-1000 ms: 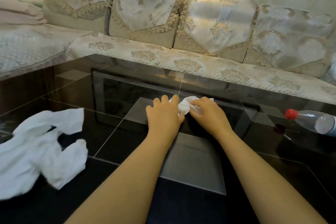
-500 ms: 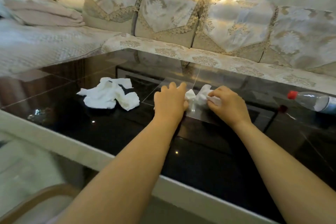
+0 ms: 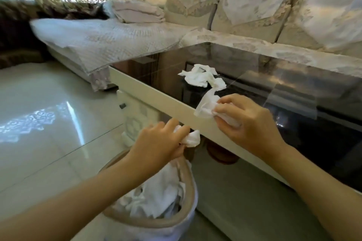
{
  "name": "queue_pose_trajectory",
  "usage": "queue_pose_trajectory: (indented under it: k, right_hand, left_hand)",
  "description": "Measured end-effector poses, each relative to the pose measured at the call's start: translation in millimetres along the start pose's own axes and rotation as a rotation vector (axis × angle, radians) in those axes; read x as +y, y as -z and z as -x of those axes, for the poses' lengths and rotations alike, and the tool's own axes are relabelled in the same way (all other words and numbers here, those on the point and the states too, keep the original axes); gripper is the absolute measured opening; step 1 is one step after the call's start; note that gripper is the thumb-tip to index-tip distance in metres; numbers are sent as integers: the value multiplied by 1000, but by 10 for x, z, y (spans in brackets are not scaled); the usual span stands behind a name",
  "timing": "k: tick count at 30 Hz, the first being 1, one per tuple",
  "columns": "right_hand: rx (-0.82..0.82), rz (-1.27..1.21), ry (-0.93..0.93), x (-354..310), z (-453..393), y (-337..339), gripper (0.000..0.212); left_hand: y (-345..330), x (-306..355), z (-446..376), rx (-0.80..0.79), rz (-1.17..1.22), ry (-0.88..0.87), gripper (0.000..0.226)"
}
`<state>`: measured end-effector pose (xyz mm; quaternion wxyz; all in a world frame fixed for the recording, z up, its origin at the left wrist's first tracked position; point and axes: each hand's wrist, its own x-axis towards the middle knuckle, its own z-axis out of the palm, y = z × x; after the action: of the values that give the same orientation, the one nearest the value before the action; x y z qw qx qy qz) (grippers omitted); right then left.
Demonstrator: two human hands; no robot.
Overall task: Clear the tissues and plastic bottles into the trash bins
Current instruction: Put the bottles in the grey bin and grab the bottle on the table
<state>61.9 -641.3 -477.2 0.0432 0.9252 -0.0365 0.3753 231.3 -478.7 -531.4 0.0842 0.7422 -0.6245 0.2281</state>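
Glossy black glass tops the table (image 3: 244,92), its cream edge (image 3: 156,96) running toward a sofa (image 3: 254,15). At that edge the right hand (image 3: 248,123) pinches a crumpled tissue (image 3: 207,106), and the left hand (image 3: 158,143) grips a small wad (image 3: 192,139) above the bin (image 3: 172,223), which holds white tissues. A loose pile (image 3: 201,77) lies farther back on the glass. Folded linens (image 3: 137,10) rest on the sofa's left section.
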Motion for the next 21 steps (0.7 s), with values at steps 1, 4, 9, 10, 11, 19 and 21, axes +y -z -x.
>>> queue_pose_trajectory:
  k: [1,4,9,10,11,19,21]
  right_hand:
    - [5,-18,33,-149,-19,-84,23]
    - [0,-112,81,-534,-29,-415,17]
    - [-234,-258,-73,-995,220,-1122,17]
    - [-287,-265,-96,-1062,279,-1271,15]
    - [-354,-266,-116,-1121,323,-1420,13]
    - [-1178,-213,-356,-1328,493,-1730,60]
    - [-1007,-145,-310,-1316,450,-1653,53]
  left_hand:
    - [-72,-71,125,-95,-27,-1,26]
    - [-262,-292,394,-266,-34,7,41]
    - [-465,-391,611,-411,147,219,48]
    - [-504,-387,670,-523,141,241,44]
    - [-528,-380,728,-579,108,179,42]
    - [-755,-462,939,-899,-66,-82,59]
    - [-720,-484,902,-747,-70,-22,50]
